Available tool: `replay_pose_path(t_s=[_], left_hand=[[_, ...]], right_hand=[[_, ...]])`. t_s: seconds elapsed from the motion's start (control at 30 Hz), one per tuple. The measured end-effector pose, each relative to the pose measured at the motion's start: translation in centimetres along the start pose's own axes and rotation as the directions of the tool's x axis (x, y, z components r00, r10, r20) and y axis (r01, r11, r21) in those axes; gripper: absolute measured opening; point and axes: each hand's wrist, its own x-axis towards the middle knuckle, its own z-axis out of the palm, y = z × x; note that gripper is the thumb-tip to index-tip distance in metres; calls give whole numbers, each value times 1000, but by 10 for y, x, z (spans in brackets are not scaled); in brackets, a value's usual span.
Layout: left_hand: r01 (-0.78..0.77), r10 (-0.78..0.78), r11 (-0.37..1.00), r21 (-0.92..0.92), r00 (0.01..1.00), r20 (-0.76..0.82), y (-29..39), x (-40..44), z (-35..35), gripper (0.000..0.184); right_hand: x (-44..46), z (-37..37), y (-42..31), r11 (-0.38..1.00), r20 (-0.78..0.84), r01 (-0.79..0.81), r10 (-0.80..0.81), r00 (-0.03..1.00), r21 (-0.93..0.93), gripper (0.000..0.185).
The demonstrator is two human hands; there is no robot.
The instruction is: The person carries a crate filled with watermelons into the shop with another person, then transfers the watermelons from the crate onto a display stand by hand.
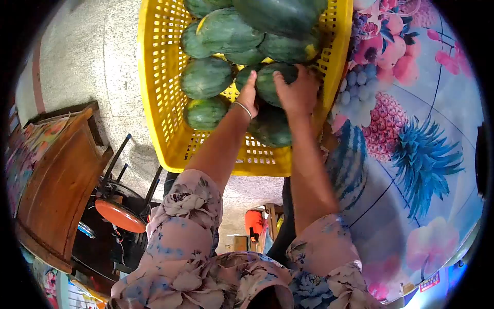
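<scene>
A yellow plastic basket (pixel 153 110) with slotted walls holds several dark green watermelons. Both my hands are inside it, one on each side of a watermelon (pixel 268 86) in the right half. My left hand (pixel 248 96), with a bangle at the wrist, presses its left side, thumb up and the other fingers hidden. My right hand (pixel 298 92) grips its right side, thumb on top and fingers curled over the far edge. Below my hands lies another watermelon (pixel 271 127). To the left are two more, an upper watermelon (pixel 207 77) and a lower watermelon (pixel 206 113).
Larger watermelons (pixel 229 30) are piled at the basket's far end. On the right, a table with a fruit-print cover (pixel 396 170) stands close against the basket. A wooden cabinet (pixel 59 188) and a round orange-red stool seat (pixel 121 215) are on the left. Speckled floor (pixel 123 62) shows beyond.
</scene>
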Motion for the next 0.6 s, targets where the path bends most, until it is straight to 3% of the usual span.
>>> replay_pose_path(t_s=[0.07, 0.13, 0.17, 0.2, 0.27, 0.33, 0.4, 0.43, 0.47, 0.5, 0.53, 0.6], left_hand=[[136, -136, 990, 25, 991, -16, 13, -9, 5, 59], [29, -11, 994, -105, 986, 168, 18, -17, -3, 53], [66, -36, 988, -137, 978, 208, 27, -29, -4, 48], [50, -27, 988, -146, 988, 155, 34, -43, -3, 48], [26, -3, 995, -97, 972, 233, 42, -71, -10, 48], [103, -42, 977, -184, 950, 308, 52, -108, -9, 50], [115, -46, 981, -156, 920, 389, 61, -150, -7, 53], [122, -58, 985, -125, 902, 429, 66, -171, -6, 56], [127, -70, 988, -90, 880, 470, 71, -193, 1, 59], [25, -43, 999, 43, 876, 481, 75, -218, 10, 59], [-75, -24, 982, 173, 860, 509, 79, -249, 31, 60], [-301, 69, 864, 402, 865, 498, 79, -296, 61, 57]], right_hand=[[-25, -3, -16, 998, -112, 56, -59, 992, -27, 57], [-54, -12, -32, 988, -151, 111, -94, 984, 107, 56], [-68, -14, -39, 958, -265, 236, -188, 946, 163, 52], [-89, -19, -45, 962, -211, 240, -209, 955, 131, 49], [-136, -48, -60, 963, -160, 247, -229, 960, 104, 46], [-173, -70, -61, 854, -222, 443, -392, 893, 273, 46], [-193, -90, -54, 798, -230, 272, -173, 958, 537, 49], [-195, -102, -53, 716, -59, 13, 40, 997, 698, 52], [-190, -107, -57, 270, 194, -226, 138, 971, 936, 51], [-186, -121, -55, -90, 497, -503, -89, 863, 859, 52], [-182, -148, -54, -344, 620, -737, -399, 676, 582, 54], [-192, -146, -43, -398, 756, -848, -414, 507, 350, 53]])
